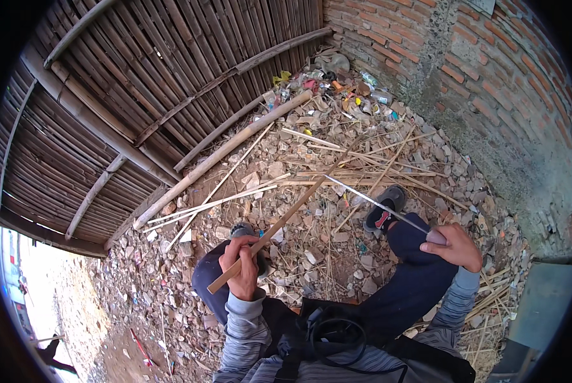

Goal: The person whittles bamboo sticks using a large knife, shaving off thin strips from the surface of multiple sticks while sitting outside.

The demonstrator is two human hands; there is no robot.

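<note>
Hands apart: left (241, 271) around wooden strip (286, 219), right (458, 247) around blade handle (435, 237).

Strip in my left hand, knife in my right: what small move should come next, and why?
Probably draw the knife lightly along the strip: the left hand grips it near one end, while the knife's tip appears to touch it farther up.

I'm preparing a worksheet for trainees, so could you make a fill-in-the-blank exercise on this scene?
1. The brown strip is held in the person's ____ hand.
2. The long-bladed tool is held in the ____ hand.
3. The wall shows rows of reddish ____.
4. The slatted panel stands on the picture's ____ side.

Missing words: left; right; bricks; left
</note>
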